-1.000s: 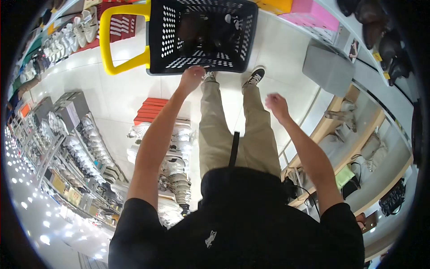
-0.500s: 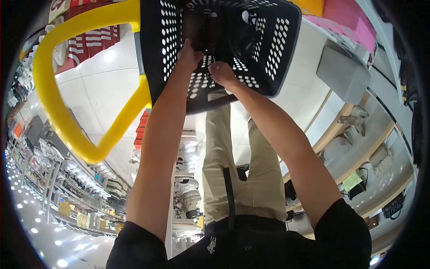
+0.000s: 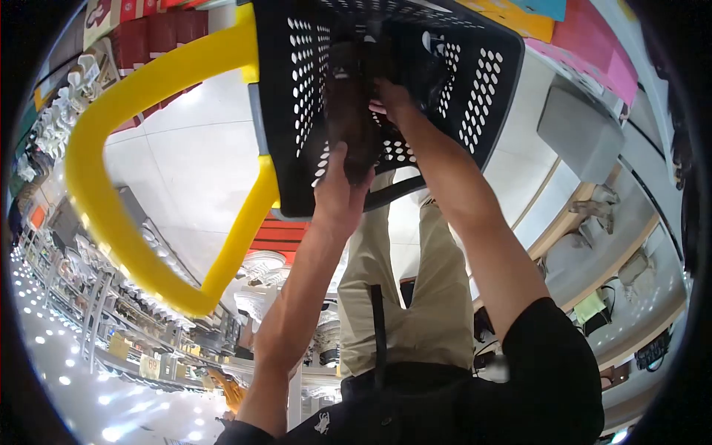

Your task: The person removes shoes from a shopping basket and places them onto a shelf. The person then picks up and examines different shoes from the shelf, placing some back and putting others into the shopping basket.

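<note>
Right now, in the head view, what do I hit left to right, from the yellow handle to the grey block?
Yellow handle → left hand → right hand → grey block. The basket spans behind both hands, so I left it out.

Shoes (image 3: 352, 119) inside basket (image 3: 486, 104), handle (image 3: 87, 159) at left, block (image 3: 581, 133) right (shelves (image 3: 649, 300) further right)
</note>
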### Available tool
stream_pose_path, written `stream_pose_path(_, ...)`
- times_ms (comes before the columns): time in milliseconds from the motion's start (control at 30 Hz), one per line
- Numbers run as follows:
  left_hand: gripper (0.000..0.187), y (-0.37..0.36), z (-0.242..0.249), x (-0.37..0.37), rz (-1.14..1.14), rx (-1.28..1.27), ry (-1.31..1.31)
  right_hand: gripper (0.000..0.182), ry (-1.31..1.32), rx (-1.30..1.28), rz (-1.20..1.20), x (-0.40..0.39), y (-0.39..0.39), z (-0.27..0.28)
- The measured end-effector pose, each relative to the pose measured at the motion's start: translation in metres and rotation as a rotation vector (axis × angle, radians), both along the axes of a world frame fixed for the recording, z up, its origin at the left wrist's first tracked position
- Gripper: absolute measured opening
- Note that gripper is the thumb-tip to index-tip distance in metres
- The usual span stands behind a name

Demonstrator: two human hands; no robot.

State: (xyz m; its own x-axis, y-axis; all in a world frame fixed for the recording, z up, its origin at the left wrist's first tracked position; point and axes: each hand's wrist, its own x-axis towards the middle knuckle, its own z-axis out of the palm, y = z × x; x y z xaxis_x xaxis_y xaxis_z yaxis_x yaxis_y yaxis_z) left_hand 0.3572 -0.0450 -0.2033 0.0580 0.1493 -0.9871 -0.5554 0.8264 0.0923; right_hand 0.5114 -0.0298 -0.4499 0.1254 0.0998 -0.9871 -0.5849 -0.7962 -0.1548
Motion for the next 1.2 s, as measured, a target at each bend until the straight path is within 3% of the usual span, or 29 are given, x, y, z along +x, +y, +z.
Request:
stream_pose_path(200, 0.032, -0.03, 0.038, 0.0, 0.036, -0.043, -0.177, 0.061, 0.078, 0.08, -0.024, 0.045, -0.051, 0.121)
stream_pose_path(333, 0.035, -0.051, 0.092, 0.009, -0.028, -0.062, -0.264, 0.05, 0.064, 0.052, 0.07, 0.072, -0.107, 0.237)
stream_pose_path(567, 0.035, -0.118, 0.172, -0.003, -0.307, -0.158, -0.307, 0.045, 0.164, 0.137, -0.221, 0.098, -0.244, 0.396)
stream_pose_path(633, 0.035, -0.157, 0.167, -0.017, -0.524, 0.074, -0.307, 0.042, 0.21, 0.181, -0.399, 0.105, -0.278, 0.432)
stream_pose_path(700, 0.033, -0.155, 0.21, 0.0, -0.415, -0.084, -0.352, 0.043, 0.271, 0.261, -0.547, 0.113, -0.303, 0.47)
stream_pose_path(900, 0.038, -0.189, 0.287, 0.062, -0.567, 0.198, -0.44, 0.043, 0.464, 0.55, -0.553, 0.17, -0.386, 0.54)
stream_pose_path(933, 0.039, -0.189, 0.299, 0.082, -0.57, 0.252, -0.469, 0.045, 0.437, 0.675, -0.496, 0.178, -0.401, 0.536)
stream_pose_path(967, 0.041, -0.195, 0.311, 0.098, -0.587, 0.279, -0.49, 0.05, 0.268, 0.698, -0.388, 0.189, -0.401, 0.578)
stream_pose_path(1000, 0.044, -0.203, 0.321, 0.112, -0.602, 0.309, -0.509, 0.055, 0.328, 0.834, -0.37, 0.202, -0.412, 0.59)
stream_pose_path(1067, 0.047, -0.218, 0.331, 0.138, -0.645, 0.33, -0.626, 0.067, 0.215, 0.826, -0.393, 0.218, -0.434, 0.605)
stream_pose_path(1133, 0.048, -0.238, 0.362, 0.185, -0.659, 0.387, -0.607, 0.079, 0.081, 0.784, -0.174, 0.243, -0.451, 0.604)
stream_pose_path(1200, 0.055, -0.256, 0.359, 0.211, -0.696, 0.42, -0.606, 0.084, -0.08, 0.744, 0.05, 0.265, -0.463, 0.632)
